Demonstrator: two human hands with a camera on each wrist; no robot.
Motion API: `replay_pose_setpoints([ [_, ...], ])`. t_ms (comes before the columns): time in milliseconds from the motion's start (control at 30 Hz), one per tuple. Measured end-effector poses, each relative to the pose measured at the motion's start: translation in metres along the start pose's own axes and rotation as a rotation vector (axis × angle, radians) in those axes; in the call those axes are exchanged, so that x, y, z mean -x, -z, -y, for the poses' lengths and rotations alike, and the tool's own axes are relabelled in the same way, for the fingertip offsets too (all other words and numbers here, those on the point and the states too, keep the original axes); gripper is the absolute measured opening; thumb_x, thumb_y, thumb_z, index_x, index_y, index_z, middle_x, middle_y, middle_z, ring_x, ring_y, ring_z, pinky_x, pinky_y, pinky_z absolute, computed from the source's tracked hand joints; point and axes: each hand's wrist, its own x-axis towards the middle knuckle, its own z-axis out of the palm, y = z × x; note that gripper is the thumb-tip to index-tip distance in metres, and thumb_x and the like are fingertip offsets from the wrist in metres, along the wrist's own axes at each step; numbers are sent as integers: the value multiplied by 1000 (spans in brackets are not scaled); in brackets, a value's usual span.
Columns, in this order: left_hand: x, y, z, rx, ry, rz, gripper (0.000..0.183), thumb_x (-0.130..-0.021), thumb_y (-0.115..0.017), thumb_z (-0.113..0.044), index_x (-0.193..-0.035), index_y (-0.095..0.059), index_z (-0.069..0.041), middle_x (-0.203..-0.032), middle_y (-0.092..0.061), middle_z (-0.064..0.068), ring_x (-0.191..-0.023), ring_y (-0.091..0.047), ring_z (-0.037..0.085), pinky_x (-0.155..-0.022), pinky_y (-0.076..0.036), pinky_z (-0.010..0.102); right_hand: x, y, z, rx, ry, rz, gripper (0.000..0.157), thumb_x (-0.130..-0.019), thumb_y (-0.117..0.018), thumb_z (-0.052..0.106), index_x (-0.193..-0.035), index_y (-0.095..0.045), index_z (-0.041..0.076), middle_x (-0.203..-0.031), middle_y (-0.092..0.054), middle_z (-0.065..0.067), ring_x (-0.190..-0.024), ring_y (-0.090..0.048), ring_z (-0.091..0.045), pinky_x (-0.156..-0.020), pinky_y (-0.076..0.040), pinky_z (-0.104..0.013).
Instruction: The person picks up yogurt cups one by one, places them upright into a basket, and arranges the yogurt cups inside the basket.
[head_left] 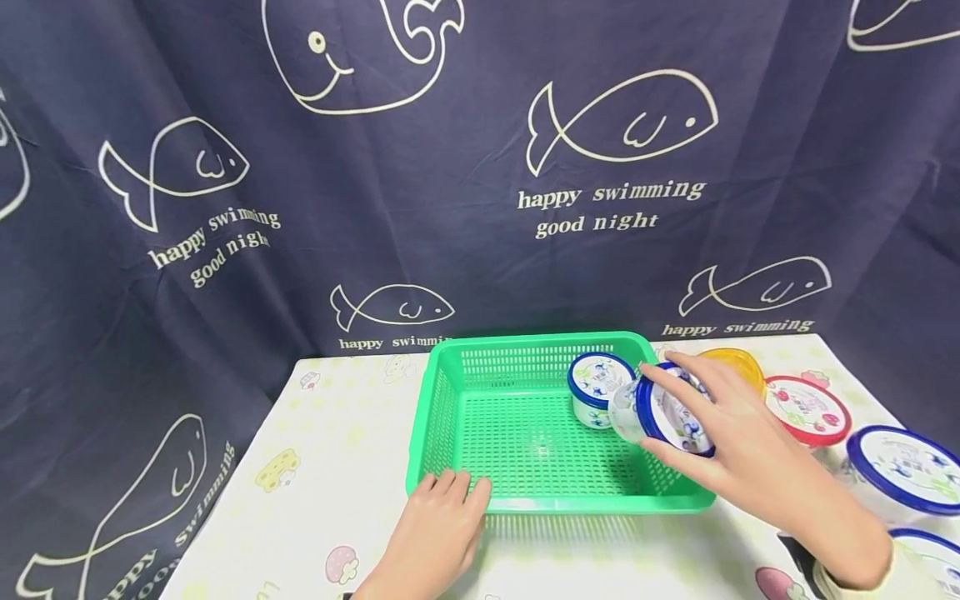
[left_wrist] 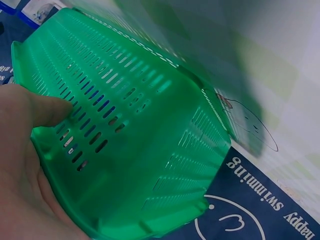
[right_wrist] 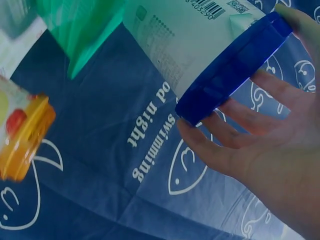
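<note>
My right hand (head_left: 738, 429) holds a blue-lidded tub (head_left: 678, 408) by its lid, tilted over the right side of the green basket (head_left: 561, 504). In the right wrist view, the fingers and thumb spread around the blue lid (right_wrist: 235, 67), and a barcode shows on the white body. A similar blue-lidded tub (head_left: 600, 379) stands upright inside the basket, in its far right corner. The left hand (head_left: 438, 525) grips the basket's near rim at the left corner. Seen from the left wrist, its thumb presses the slotted outer wall (left_wrist: 107, 100).
Right of the basket stand a yellow-lidded tub (head_left: 738, 367), partly behind the right hand, a red-lidded tub (head_left: 810, 408) and a large blue-lidded tub (head_left: 907, 467). Another blue lid (head_left: 933, 554) is cut off at the frame edge. A dark fish-print curtain (head_left: 480, 225) hangs behind the table.
</note>
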Motion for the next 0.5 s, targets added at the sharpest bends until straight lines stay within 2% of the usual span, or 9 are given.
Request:
replay_pose_setpoints([
  [133, 0, 0, 0, 5, -3, 7, 30, -81, -74, -23, -83, -44, -18, -68, -34, -8, -60, -29, 10, -54, -22, 22, -2, -11, 2, 6, 31, 23, 81, -73, -85, 41, -145, -52, 26, -144, -48, -10, -129, -43, -38, -94, -39, -66],
  [500, 0, 1, 0, 13, -3, 5, 30, -81, -74, -27, -84, -45, -18, -68, -34, -9, -60, -30, 9, -54, -22, 21, -4, -38, 1, 65, 65, 124, 71, -79, -80, 47, -141, -55, 24, -134, -55, -16, -124, -49, -41, -95, -41, -67],
])
